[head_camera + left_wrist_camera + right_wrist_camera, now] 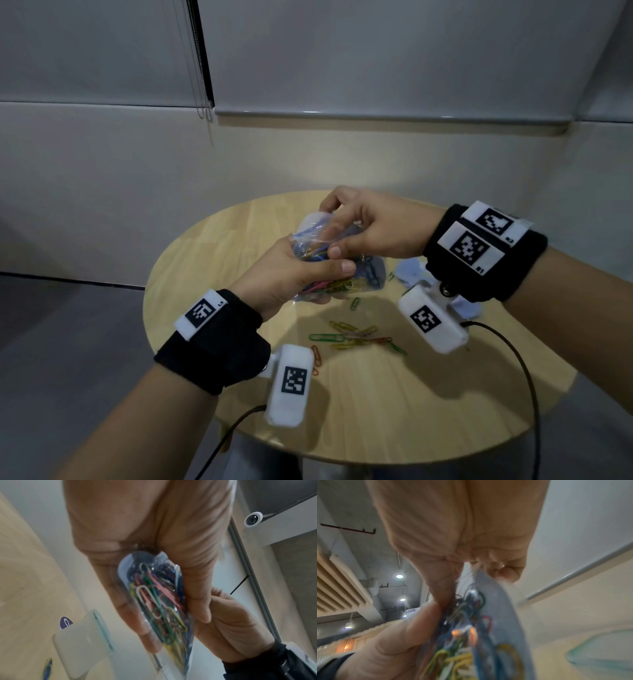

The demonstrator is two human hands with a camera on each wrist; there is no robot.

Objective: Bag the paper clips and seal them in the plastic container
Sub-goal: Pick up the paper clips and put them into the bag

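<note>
A clear plastic bag (337, 286) stuffed with coloured paper clips is held above the round wooden table (394, 394). My left hand (301, 274) grips its lower part, thumb across the front. My right hand (337, 236) pinches the bag's top edge between thumb and fingers. The left wrist view shows the bag (157, 601) squeezed between thumb and fingers. Blurred, the bag (481, 628) fills the right wrist view. Several loose paper clips (356, 337) lie on the table below. The translucent bluish plastic container (409, 270) sits behind, partly hidden by my right wrist.
A translucent pale box (82, 642) lies on the table under the bag in the left wrist view, beside a blue clip (48, 669). Cables (513, 359) trail from both wrist cameras over the table's edge. A wall and window blind stand behind.
</note>
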